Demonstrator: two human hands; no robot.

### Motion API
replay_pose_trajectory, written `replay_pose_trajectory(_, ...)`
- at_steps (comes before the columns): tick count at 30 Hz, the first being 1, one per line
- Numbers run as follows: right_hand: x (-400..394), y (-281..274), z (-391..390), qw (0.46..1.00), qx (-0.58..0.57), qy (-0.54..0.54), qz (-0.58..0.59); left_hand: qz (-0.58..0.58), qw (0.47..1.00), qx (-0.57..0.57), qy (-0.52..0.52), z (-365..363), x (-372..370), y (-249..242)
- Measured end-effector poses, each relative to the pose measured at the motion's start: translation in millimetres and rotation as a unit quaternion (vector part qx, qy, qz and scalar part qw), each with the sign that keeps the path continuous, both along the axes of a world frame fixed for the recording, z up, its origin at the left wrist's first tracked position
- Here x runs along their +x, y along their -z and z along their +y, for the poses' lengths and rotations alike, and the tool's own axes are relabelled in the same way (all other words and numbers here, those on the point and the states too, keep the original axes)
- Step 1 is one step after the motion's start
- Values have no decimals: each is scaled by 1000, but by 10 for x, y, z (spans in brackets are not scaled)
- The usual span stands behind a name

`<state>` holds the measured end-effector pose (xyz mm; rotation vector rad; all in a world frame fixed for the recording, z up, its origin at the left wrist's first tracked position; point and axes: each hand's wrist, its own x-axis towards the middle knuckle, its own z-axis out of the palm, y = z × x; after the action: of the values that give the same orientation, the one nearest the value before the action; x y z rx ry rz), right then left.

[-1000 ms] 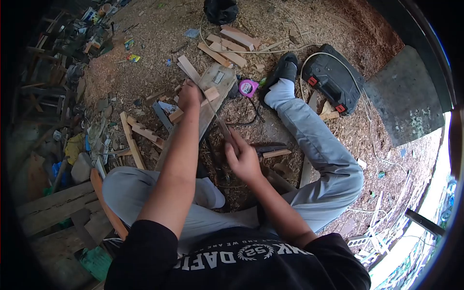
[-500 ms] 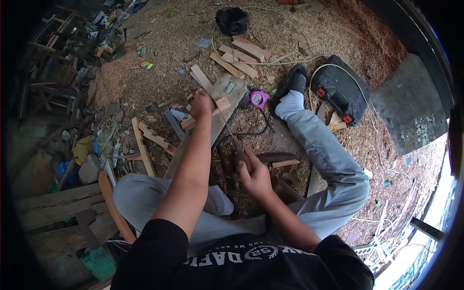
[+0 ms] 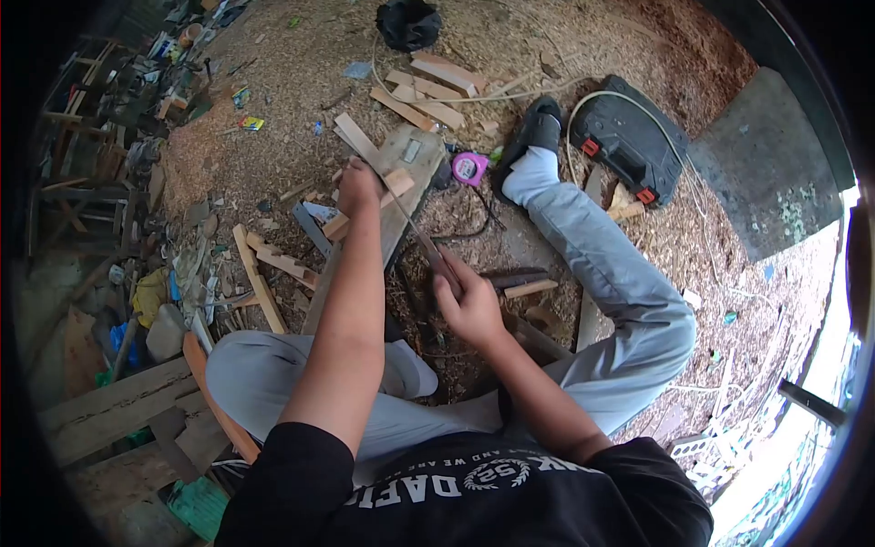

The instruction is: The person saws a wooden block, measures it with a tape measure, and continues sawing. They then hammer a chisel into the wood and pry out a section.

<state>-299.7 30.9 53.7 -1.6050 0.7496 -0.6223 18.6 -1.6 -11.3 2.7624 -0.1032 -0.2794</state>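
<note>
My left hand (image 3: pixel 360 187) is closed around a short wood strip (image 3: pixel 397 183), pressing it on a long worn plank (image 3: pixel 412 169). In my right hand (image 3: pixel 472 305) is the dark handle of what looks like a handsaw (image 3: pixel 417 233), its thin blade seen nearly edge-on. That blade runs across the strip, close beside my left fingers. The cut itself is too small to make out. Just beyond my left hand lies another pale wood piece (image 3: pixel 357 137).
A pink tape measure (image 3: pixel 469 168) lies right of the plank, near my shoe (image 3: pixel 529 146). Cut wood pieces (image 3: pixel 428 89) and a black bag (image 3: pixel 408 25) are farther off. A black tool case (image 3: pixel 629 137) with a cable stands right. Offcuts (image 3: pixel 260 278) lie left on shavings.
The whole view has shifted, so the scene sits higher and more to the left. The saw blade now reaches farther past the strip. Both hands keep their hold.
</note>
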Motion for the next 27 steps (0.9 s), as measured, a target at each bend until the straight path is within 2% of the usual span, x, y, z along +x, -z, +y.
replay_pose_trajectory(4, 14, -83, -6, 1000, 5, -5, 25, 17, 1000, -6, 8, -14, -31, -33)
replay_pose_trajectory(7, -191, -144, 65, 1000, 13, -2, -8, -38, 999, -6, 4, -47, -42, -37)
replay_pose_trajectory(11, 85, -168, -101, 998, 27, -20, 47, 17, 1000, 12, -7, -35, -96, -79)
replay_pose_trajectory(15, -203, -201, 49, 999, 36, -12, 19, -3, 1000, -1, 4, -22, -90, -101)
replay_pose_trajectory(18, -118, -123, -35, 1000, -10, -1, 3, 5, 1000, -4, 4, -22, -60, -55)
replay_pose_trajectory(22, -21, -192, -124, 995, 57, -43, 65, 35, 999, 14, 20, -23, -37, -63)
replay_pose_trajectory(24, -98, -123, -38, 1000, 11, 2, 9, -20, 1000, 0, 3, -32, -119, -71)
replay_pose_trajectory(27, 10, -57, -77, 1000, 8, -3, 7, 5, 1000, 15, 3, -43, -153, -138)
